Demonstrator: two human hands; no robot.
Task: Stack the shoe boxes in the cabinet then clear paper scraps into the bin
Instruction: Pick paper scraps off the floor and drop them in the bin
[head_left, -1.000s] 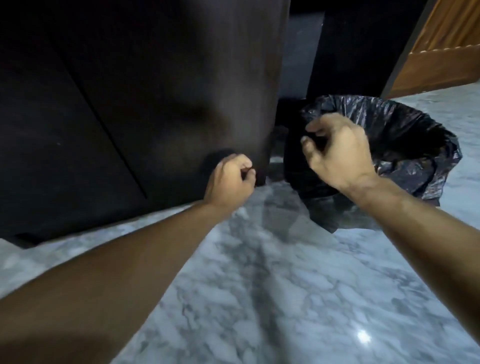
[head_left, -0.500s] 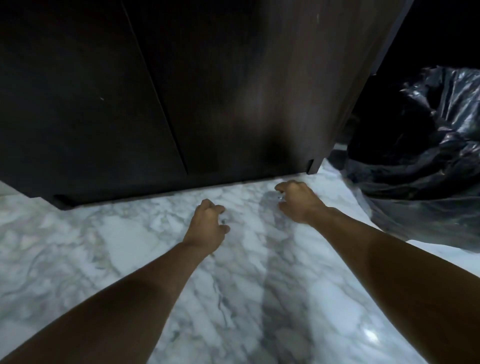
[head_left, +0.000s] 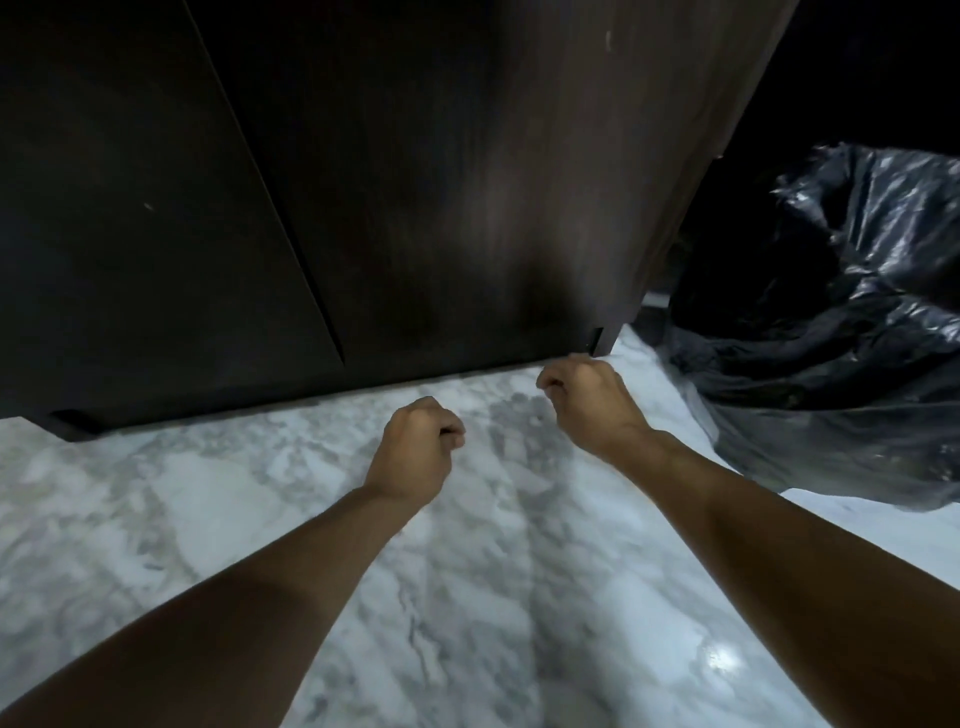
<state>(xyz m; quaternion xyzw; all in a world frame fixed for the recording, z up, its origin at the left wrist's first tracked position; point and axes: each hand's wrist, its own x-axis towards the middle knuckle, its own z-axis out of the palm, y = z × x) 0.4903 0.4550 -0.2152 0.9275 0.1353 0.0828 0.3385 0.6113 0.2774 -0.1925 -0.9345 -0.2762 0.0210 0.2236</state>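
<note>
- While both fists hovered over the marble floor (head_left: 208, 519), the left hand (head_left: 415, 452) was curled, contents not discernible.
- Right hand (head_left: 587, 400): curled near the closed cabinet (head_left: 415, 208); contents unclear.
- Bin (head_left: 831, 338): right of cabinet.

1. No readable text, labels, brands or numbers anywhere.
2. Dark brown wood-grain cabinet doors (head_left: 415, 182): unmarked.
3. Crumpled glossy black plastic bin liner (head_left: 841, 322): no print.
4. Grey-veined white marble floor (head_left: 218, 499): no markings.
</note>
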